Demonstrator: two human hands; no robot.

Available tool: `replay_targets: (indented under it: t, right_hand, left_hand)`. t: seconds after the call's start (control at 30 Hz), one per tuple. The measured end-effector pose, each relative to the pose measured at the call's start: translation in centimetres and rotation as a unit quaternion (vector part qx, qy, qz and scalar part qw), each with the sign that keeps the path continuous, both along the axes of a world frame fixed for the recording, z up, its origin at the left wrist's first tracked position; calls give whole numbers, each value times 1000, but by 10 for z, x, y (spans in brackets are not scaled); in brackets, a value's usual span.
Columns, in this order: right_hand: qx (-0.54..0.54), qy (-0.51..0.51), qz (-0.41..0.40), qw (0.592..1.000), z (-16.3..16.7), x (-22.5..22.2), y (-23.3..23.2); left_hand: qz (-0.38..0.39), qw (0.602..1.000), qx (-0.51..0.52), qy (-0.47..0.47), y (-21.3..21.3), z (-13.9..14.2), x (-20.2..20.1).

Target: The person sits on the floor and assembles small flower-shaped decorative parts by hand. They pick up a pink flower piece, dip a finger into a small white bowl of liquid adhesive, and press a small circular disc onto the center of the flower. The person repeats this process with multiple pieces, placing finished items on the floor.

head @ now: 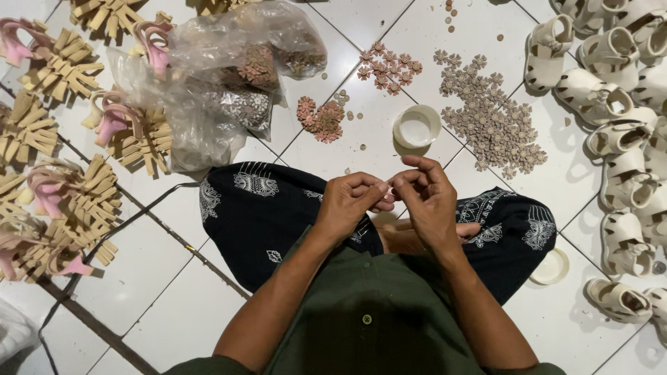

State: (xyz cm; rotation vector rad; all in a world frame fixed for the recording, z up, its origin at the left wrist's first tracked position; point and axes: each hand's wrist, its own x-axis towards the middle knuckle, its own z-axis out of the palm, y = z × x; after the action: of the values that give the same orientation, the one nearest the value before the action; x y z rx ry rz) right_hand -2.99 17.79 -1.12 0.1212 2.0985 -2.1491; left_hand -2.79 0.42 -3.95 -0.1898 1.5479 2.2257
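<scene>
The person sits cross-legged on the white tiled floor (174, 278), and both hands meet just above the lap. The left hand (347, 201) and the right hand (429, 201) pinch together at their fingertips around something tiny; the grip of each is clenched on it, but the piece itself is hidden between the fingers and too small to name.

At 12 o'clock from the hands a small white dish (416, 126) stands on the floor. At 1 o'clock lies a wide scatter of beige flower pieces (490, 118), and between 11 and 12 o'clock sit pink flower pieces (321, 119), with another pink cluster beyond. A clear plastic bag (222, 76) holding more of them slumps at 10 o'clock. Cream sandals (618, 139) line the floor at 3 o'clock; tan and pink shoe parts (62, 160) fill 9 o'clock.

The risk, as I judge it, is a slip: so small a piece held only by fingertips could drop into the dark patterned cloth (264, 208) over the lap and be hard to find, or fall among the loose heaps and get mixed by colour.
</scene>
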Motion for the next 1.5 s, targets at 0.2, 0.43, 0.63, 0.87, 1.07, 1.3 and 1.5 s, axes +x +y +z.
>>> replay_targets:
  t: [0.2, 0.43, 0.63, 0.87, 1.07, 1.3, 1.5]
  right_hand:
    - [-8, -4, -22, 1000, -10, -1, 8]
    - [14, -8, -1, 1000, -6, 0, 7]
    - [15, -10, 5, 1000, -7, -1, 5]
    - [-3, -42, 18, 999, -15, 0, 8]
    - [31, -48, 28, 998, -15, -10, 6]
    - [124, 29, 47, 991, -21, -40, 6]
    - [272, 24, -45, 961, -46, -161, 31]
  left_hand:
    - [-18, 997, 60, -51, -5, 1, -4]
    - [-33, 997, 43, -61, -9, 6, -3]
    - [-15, 1000, -3, -21, 1, -3, 2]
    - [2, 1000, 9, -13, 2, -16, 1]
    - [-20, 999, -25, -23, -2, -21, -3]
    - [0, 994, -22, -108, -5, -25, -17]
    - [10, 991, -53, -119, -21, -36, -18]
